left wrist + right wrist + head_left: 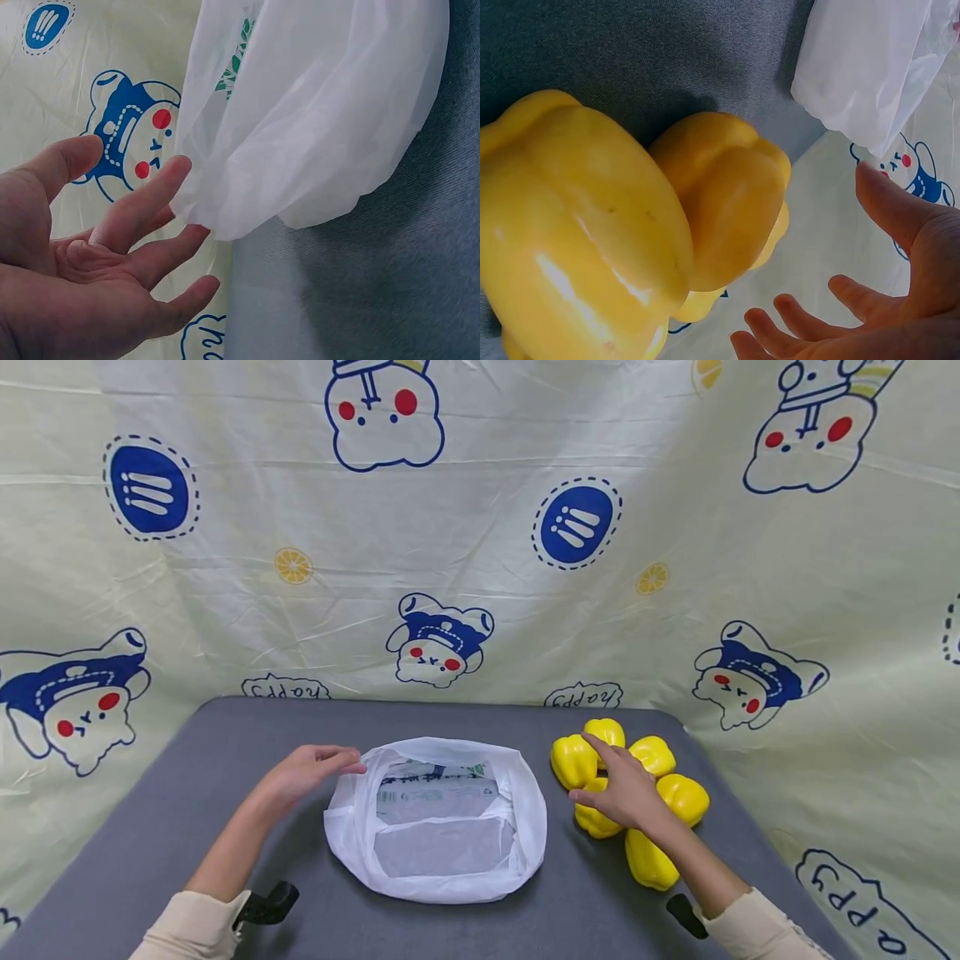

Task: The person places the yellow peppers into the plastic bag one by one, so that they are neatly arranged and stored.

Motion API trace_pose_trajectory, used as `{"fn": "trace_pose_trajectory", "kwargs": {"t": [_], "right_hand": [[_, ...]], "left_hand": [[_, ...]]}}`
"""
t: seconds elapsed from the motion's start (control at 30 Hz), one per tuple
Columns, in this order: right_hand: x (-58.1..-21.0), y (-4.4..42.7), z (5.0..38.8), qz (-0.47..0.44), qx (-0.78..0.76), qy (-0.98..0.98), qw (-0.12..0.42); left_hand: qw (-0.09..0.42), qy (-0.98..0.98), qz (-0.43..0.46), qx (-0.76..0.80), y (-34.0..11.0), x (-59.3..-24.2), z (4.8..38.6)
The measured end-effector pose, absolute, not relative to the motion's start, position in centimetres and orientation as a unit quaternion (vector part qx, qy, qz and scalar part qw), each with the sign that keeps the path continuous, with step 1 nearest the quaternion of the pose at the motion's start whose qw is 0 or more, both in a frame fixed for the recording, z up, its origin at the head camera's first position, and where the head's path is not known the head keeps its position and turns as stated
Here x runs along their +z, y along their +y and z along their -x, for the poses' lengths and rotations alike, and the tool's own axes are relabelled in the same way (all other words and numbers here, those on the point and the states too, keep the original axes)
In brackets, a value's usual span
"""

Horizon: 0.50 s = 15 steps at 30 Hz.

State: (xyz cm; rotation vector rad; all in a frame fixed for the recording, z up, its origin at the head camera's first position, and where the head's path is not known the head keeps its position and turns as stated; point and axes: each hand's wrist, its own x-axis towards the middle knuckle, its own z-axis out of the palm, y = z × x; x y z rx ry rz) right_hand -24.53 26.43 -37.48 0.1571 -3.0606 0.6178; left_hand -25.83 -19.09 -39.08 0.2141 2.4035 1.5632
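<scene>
A white plastic bag stands on the table with its mouth spread wide and folded outward. At its upper left rim is my left hand, fingers loosely extended; in the left wrist view the fingertips meet the bag's edge in the picture, though contact is unclear. Several yellow bell peppers lie clustered to the right of the bag. My right hand hovers over them, thumb and fingers spread, holding nothing, and partly covers the group. In the right wrist view a large pepper fills the left side.
The grey table carries the bag and peppers. Behind it hangs a pale cloth printed with cartoon bears and oranges. Dark wrist straps sit at both cream sleeves.
</scene>
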Motion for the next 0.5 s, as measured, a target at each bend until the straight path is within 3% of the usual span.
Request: {"fn": "trace_pose_trajectory", "kwargs": {"t": [0.5], "right_hand": [[-37.7, 28.2, 23.8, -0.027, 0.175, -0.984, -0.009]], "left_hand": [[0.099, 0.83, -0.024, 0.549, -18.9, -40.0, 25.8]]}}
